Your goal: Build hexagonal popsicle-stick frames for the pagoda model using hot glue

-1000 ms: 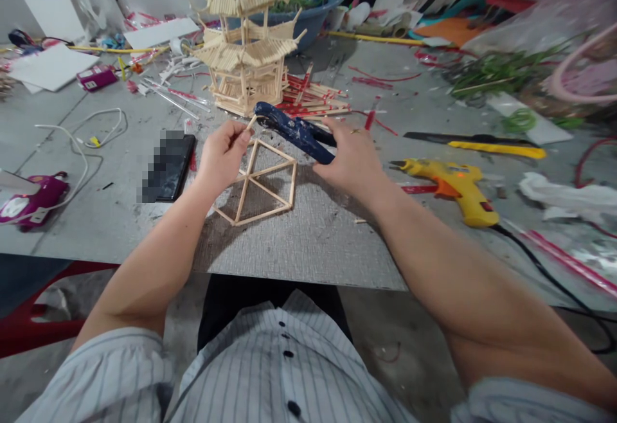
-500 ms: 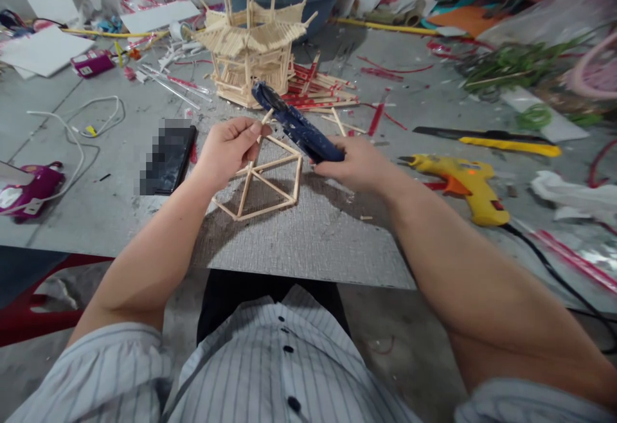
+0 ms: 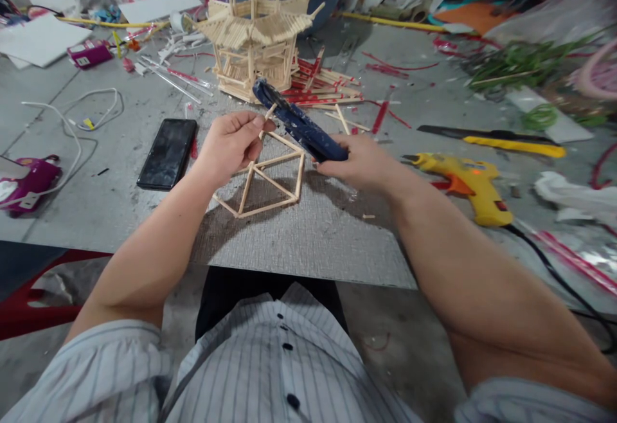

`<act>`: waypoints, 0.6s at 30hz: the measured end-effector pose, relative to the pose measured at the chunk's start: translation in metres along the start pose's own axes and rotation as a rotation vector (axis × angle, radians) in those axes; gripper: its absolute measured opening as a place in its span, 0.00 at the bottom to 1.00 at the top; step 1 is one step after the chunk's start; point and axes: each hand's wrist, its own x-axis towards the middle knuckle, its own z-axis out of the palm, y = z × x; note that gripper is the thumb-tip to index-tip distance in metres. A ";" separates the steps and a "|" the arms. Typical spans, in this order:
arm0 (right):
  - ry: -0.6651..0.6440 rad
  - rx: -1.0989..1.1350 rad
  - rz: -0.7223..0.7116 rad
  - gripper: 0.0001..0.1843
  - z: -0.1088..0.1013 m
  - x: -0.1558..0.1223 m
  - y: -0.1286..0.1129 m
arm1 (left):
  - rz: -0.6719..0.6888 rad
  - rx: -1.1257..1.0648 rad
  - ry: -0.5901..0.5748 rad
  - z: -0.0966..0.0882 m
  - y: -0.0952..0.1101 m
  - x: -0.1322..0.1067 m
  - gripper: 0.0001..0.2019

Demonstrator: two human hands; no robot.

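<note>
My left hand (image 3: 232,143) is closed, pinching a thin wooden stick (image 3: 270,112) between thumb and fingertips. The stick's upper end meets the head of dark blue, paint-speckled pliers (image 3: 308,132). My right hand (image 3: 362,161) grips these pliers by the handles, its fingers wrapped round them. Whether the jaws touch the stick or bite on it, I cannot tell. Beneath both hands lies a flat polygonal frame of wooden sticks (image 3: 270,207) with spokes meeting near its middle. My left hand covers part of it. A tiny stick offcut (image 3: 369,216) rests to the right.
Behind my hands stands a tiered stick pagoda (image 3: 250,31), with red-tipped sticks (image 3: 328,89) beside it. A black phone (image 3: 167,154) lies at left. On the right are a yellow glue gun (image 3: 475,182), its black cord, and a yellow-black utility knife (image 3: 511,143).
The view has shifted slightly, so the table things sit a little differently in the picture. Both hands, the stick and the pliers keep nearly the same pose.
</note>
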 end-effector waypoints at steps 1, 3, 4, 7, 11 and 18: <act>-0.003 -0.008 0.000 0.06 0.000 0.000 0.001 | -0.003 -0.015 -0.007 0.000 0.000 0.000 0.13; -0.009 -0.020 -0.001 0.05 0.000 0.001 0.002 | -0.005 -0.042 -0.023 -0.001 0.000 0.001 0.13; -0.008 -0.024 -0.004 0.05 0.001 0.001 0.003 | -0.004 -0.049 -0.026 -0.001 -0.001 0.001 0.13; -0.002 -0.024 -0.025 0.06 0.001 0.002 0.005 | 0.000 -0.037 -0.023 -0.001 -0.001 0.002 0.12; 0.007 -0.046 -0.032 0.05 0.002 0.002 0.005 | 0.002 -0.027 -0.024 -0.001 -0.002 0.003 0.12; 0.041 -0.116 -0.045 0.05 0.005 0.004 0.006 | -0.030 -0.067 -0.044 -0.002 -0.003 0.003 0.12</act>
